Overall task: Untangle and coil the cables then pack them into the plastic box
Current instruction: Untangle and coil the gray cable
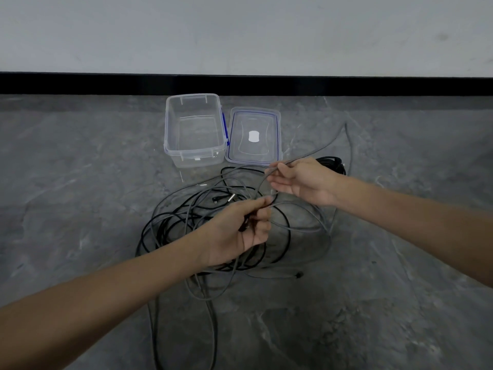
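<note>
A tangle of black and grey cables [186, 222] lies on the grey floor in front of me. My left hand [240, 231] grips a black cable and a grey strand above the tangle. My right hand [304, 182] pinches a grey cable [320, 150] that runs up and to the right across the floor. A clear plastic box [170, 124] stands open and empty beyond the tangle. Its clear lid [266, 156] with a blue seal lies flat beside it on the right.
A coiled black cable [333, 161] lies on the floor behind my right hand. A black skirting board [80, 84] and a pale wall close off the far side. Bare grey floor [80, 169] spreads to the left and right.
</note>
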